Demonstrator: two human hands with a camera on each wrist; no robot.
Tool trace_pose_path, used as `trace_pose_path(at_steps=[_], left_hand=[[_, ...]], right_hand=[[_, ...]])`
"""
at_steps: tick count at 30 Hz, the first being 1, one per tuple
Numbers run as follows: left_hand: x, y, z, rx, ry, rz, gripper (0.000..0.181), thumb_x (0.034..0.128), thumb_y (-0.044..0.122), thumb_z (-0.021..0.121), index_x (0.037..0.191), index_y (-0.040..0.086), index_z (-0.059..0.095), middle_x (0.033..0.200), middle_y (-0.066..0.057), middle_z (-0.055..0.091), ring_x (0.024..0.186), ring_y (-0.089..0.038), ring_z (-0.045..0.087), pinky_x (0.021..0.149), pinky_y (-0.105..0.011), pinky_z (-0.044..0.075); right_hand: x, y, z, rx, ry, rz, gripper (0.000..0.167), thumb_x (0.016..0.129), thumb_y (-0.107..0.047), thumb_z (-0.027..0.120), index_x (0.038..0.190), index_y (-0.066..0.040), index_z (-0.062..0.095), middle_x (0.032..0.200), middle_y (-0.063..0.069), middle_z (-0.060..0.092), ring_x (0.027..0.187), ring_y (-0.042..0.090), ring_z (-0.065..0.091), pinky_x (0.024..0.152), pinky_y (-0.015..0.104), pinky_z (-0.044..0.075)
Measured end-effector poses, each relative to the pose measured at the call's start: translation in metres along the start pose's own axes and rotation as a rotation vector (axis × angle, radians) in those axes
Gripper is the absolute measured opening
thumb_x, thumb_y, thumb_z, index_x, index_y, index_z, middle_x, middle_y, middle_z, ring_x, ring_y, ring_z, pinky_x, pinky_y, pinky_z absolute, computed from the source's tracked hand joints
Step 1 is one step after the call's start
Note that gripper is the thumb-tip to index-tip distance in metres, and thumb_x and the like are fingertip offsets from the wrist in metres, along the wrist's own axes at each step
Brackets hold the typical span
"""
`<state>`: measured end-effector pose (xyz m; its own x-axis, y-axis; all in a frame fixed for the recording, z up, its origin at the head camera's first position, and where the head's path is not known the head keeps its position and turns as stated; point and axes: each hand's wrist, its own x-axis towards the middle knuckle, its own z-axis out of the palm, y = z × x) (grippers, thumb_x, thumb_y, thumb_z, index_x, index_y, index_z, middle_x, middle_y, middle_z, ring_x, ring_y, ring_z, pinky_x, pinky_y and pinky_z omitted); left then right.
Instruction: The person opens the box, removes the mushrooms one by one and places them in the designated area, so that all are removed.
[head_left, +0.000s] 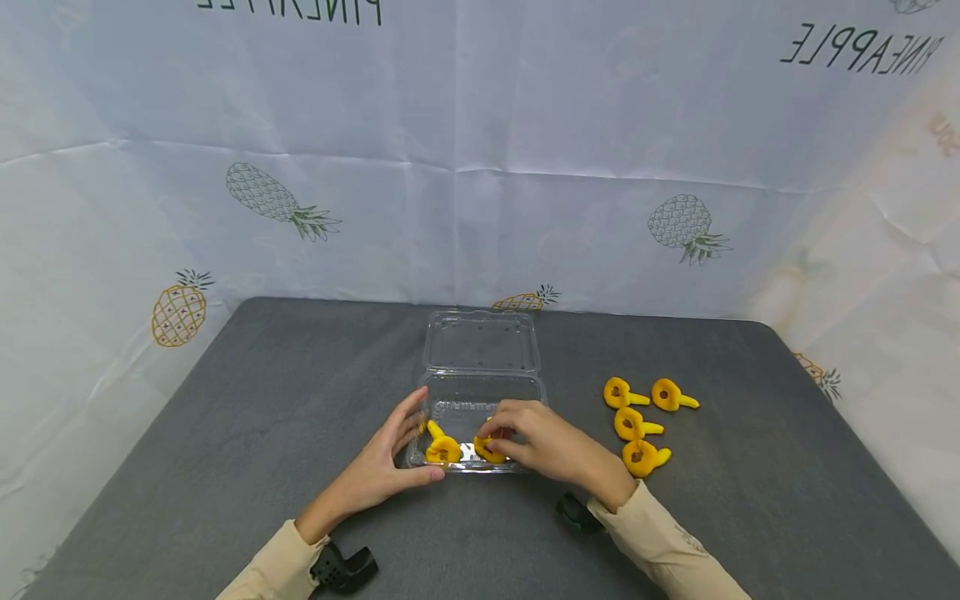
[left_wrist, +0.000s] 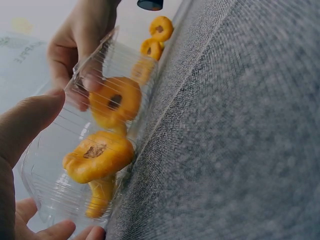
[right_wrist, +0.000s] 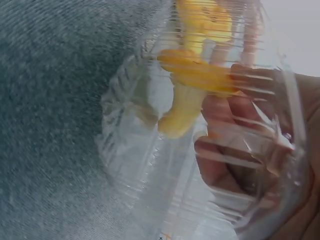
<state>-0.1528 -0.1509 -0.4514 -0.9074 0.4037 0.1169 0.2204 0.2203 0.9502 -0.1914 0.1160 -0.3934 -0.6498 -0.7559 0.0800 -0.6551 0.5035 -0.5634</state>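
A clear plastic clamshell box (head_left: 481,386) stands on the table with its lid raised toward the back. Inside its left part lies a yellow mushroom (head_left: 443,448) with a wavy cap, its stem pointing to the back. My left hand (head_left: 385,463) holds the box at the front left corner, thumb at the front rim and fingers along the left wall. Reaching into the box's right part, my right hand (head_left: 537,437) pinches a second yellow mushroom (right_wrist: 192,72) by its cap. Through the clear wall, the left wrist view shows both mushrooms (left_wrist: 100,155) side by side.
Several more yellow mushrooms (head_left: 628,425) lie on the grey table (head_left: 750,500) to the right of the box. A white curtain (head_left: 487,225) with pineapple prints hangs behind the table.
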Motion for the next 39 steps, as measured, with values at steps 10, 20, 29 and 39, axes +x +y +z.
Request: trace_pose_path(at_steps=[10, 20, 29, 39], left_hand=[[0.0002, -0.0021, -0.0003, 0.016, -0.004, 0.006, 0.1, 0.0873, 0.019, 0.077, 0.16, 0.012, 0.008, 0.166, -0.018, 0.011, 0.148, -0.046, 0.026, 0.116, -0.061, 0.029], [0.0002, -0.0002, 0.0014, 0.01, 0.005, -0.017, 0.101, 0.0858, 0.018, 0.078, 0.16, 0.013, 0.009, 0.167, -0.015, 0.012, 0.149, -0.042, 0.027, 0.117, -0.058, 0.029], [-0.0007, 0.0, 0.0007, 0.009, 0.007, -0.018, 0.102, 0.0857, 0.019, 0.078, 0.16, 0.013, 0.009, 0.167, -0.015, 0.012, 0.149, -0.041, 0.027, 0.117, -0.056, 0.029], [0.0, 0.0003, 0.0003, 0.011, 0.001, -0.031, 0.101, 0.0866, 0.02, 0.078, 0.16, 0.014, 0.008, 0.167, -0.014, 0.011, 0.149, -0.042, 0.025, 0.118, -0.058, 0.029]], right_hand=[[0.0054, -0.0013, 0.0058, 0.012, 0.067, 0.021, 0.016, 0.096, -0.012, 0.065, 0.107, -0.01, 0.076, 0.091, -0.003, 0.064, 0.071, -0.002, 0.054, 0.06, 0.015, 0.05], [0.0052, -0.0015, 0.0046, 0.009, -0.008, 0.016, 0.027, 0.093, -0.01, 0.069, 0.12, -0.006, 0.071, 0.113, 0.002, 0.067, 0.088, 0.007, 0.064, 0.072, 0.017, 0.056], [0.0066, 0.0, 0.0018, -0.039, -0.053, -0.025, 0.036, 0.087, -0.006, 0.075, 0.123, -0.005, 0.069, 0.116, 0.004, 0.068, 0.097, 0.014, 0.064, 0.078, 0.023, 0.058], [0.0094, 0.0009, -0.0007, -0.064, -0.089, -0.035, 0.039, 0.085, -0.003, 0.076, 0.123, -0.004, 0.069, 0.114, 0.005, 0.067, 0.092, 0.014, 0.066, 0.079, 0.02, 0.058]])
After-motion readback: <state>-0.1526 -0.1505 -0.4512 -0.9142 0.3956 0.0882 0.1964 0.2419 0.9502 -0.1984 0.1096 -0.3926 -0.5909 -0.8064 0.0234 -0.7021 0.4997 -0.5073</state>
